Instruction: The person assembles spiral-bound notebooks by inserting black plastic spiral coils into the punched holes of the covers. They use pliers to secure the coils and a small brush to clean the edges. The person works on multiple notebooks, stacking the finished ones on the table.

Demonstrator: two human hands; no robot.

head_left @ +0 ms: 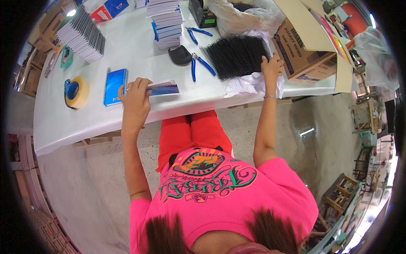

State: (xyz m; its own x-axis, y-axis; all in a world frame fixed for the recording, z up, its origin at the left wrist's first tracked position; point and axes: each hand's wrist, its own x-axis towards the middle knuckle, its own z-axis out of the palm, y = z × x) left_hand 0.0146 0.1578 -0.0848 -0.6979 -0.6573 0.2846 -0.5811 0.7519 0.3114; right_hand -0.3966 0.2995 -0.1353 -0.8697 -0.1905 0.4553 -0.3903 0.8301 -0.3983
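Note:
My left hand (136, 94) is closed on a small memo pad (165, 88), which sticks out to the right of my fingers at the table's front edge. Just left of that hand lies a blue spiral notebook (115, 86) with its wire along the left side. My right hand (272, 67) has its fingers bent at the right edge of a pile of black spiral binding coils (237, 55), pinching at the coil ends. Crumpled white paper (249, 84) lies under the pile. Blue-handled pliers (201, 65) rest between the coils and a black curved piece (180, 56).
Stacked notebooks (167, 25) and a leaning spiral-bound stack (84, 36) stand farther back. A tape roll (77, 92) lies at left. Second blue-handled pliers (198, 33), a black tape dispenser (202, 15) and a plastic bag (247, 17) are behind. An open cardboard box (302, 59) stands at right.

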